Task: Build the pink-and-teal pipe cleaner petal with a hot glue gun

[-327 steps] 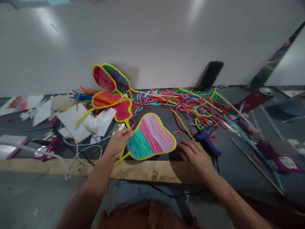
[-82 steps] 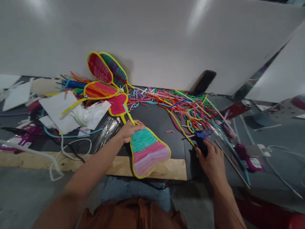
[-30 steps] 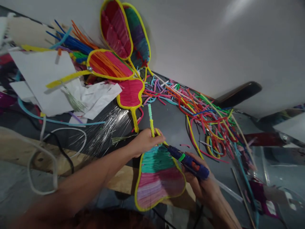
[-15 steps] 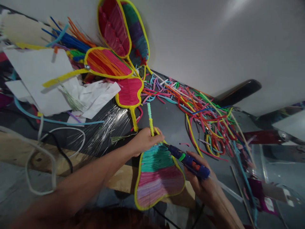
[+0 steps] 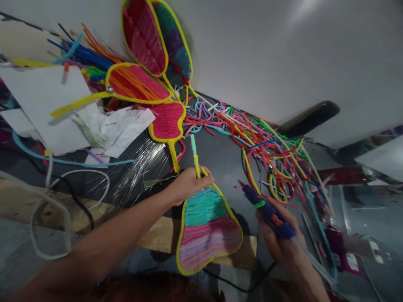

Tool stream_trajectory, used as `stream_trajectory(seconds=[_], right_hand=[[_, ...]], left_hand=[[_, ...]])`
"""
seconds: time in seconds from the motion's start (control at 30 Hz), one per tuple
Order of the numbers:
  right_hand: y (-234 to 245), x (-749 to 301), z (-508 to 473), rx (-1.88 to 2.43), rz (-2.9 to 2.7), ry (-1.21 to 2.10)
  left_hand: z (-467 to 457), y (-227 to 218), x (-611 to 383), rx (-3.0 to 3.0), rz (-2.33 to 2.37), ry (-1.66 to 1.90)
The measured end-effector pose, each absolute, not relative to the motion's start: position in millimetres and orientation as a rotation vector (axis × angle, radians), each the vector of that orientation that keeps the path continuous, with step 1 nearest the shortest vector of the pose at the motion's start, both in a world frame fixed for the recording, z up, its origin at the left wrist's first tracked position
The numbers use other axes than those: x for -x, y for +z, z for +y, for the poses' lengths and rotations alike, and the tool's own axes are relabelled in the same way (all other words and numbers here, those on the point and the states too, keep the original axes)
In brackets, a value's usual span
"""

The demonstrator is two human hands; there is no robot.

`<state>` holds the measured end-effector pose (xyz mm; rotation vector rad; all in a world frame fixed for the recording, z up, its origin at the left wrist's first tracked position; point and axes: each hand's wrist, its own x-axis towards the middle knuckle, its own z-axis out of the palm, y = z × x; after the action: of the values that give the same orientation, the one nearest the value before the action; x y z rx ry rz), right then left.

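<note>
My left hand (image 5: 197,180) is closed on the narrow top of a petal-shaped pipe-cleaner piece (image 5: 204,214), with a yellow rim and bands of teal, pink and lilac. From its top a yellow and mint stem (image 5: 194,153) sticks up past my fingers. In my right hand (image 5: 280,235) is a dark blue glue gun (image 5: 267,212) with a green band and a clear glue stick in its rear. Its nozzle points up and left, apart from the petal piece.
Finished-looking yellow-rimmed petals (image 5: 166,119) lie at the back. Loose coloured pipe cleaners (image 5: 267,155) are heaped on the right. Thin wires (image 5: 138,167), crumpled white paper (image 5: 126,130) and a white cable (image 5: 67,222) are on the left.
My right hand has drawn the glue gun away from the petal piece, to the right. My left hand keeps its hold. The whole view has shifted slightly.
</note>
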<state>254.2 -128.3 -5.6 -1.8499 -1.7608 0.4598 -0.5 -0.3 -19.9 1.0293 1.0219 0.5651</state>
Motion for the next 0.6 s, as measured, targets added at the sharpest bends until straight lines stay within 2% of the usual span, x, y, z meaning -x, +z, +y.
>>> stream_trajectory(seconds=[0.17,0.33,0.43,0.6], right_hand=[[-16.1,-280.1,-109.3,2.003,-2.230,-0.029],[-9.2,-277.6,-102.8,1.924,-2.218,-0.186],[-0.1,-248.0,-97.7,1.778,-2.036,0.039],[-10.7,-190.0,-76.8,1.666,-1.788,0.946]], left_hand=[[-0.7,-20.1,-0.4,-0.976,1.021,0.559],[-0.8,-19.9,-0.6,-0.966,1.036,0.549],[-0.9,-20.1,-0.2,-0.980,1.036,0.557],[-1.2,-19.9,0.0,-0.950,1.029,0.565]])
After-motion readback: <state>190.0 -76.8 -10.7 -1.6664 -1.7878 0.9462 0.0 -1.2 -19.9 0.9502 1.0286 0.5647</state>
